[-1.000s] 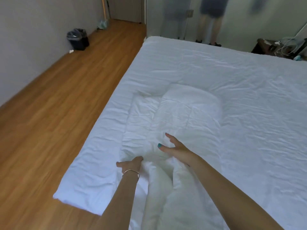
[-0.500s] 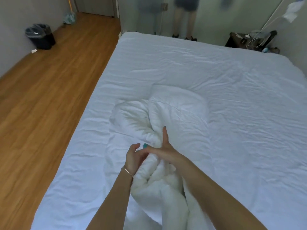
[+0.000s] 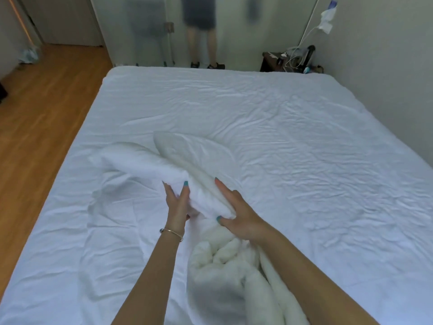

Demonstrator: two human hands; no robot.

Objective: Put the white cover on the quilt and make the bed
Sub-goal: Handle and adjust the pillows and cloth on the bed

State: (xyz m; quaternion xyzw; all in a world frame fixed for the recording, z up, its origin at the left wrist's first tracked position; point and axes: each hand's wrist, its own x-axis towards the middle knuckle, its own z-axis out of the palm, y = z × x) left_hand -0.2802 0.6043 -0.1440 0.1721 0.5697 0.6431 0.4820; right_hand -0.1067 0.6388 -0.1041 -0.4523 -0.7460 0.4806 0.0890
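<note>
The left hand point(image 3: 177, 204) and right hand point(image 3: 236, 214) clasp a bunched fold of the quilt point(image 3: 220, 273) between them, fingers curled into it. The white cover point(image 3: 281, 141) lies spread over the bed. Beyond stands a cluttered side table point(image 3: 276, 63).

Head view, down over bed point(image 3: 281, 141)
</note>
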